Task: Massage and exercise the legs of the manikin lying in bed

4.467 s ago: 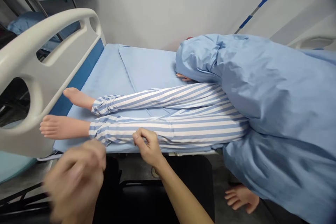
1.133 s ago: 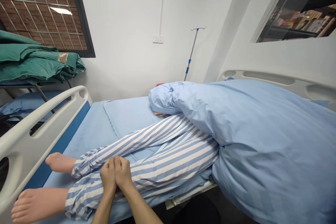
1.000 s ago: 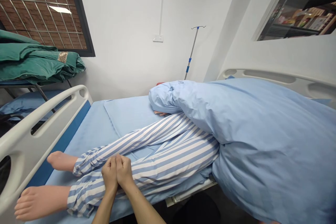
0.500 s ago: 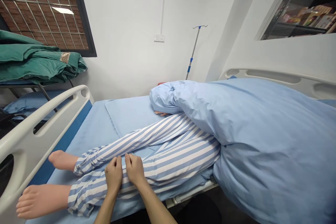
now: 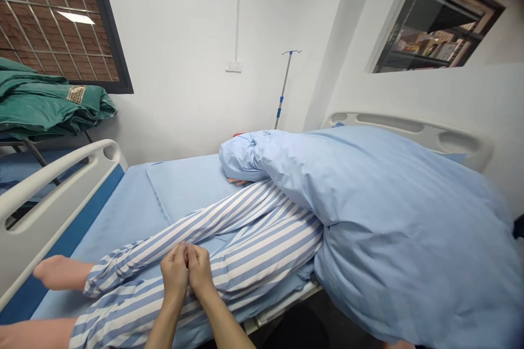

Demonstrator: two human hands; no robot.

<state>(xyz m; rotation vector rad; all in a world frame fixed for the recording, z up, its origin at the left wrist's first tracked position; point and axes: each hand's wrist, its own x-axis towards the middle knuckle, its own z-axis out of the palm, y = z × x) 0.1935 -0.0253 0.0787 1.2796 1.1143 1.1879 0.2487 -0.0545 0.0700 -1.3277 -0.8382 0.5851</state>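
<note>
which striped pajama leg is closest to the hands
The near pajama leg, directly under the left hand and right hand; the other leg lies beyond them, toward the wall.

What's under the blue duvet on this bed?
The striped pyjama legs of a manikin run in under the blue duvet, and a manikin hand pokes out at its edge. Everything above the legs is covered, so it cannot be seen.
</note>
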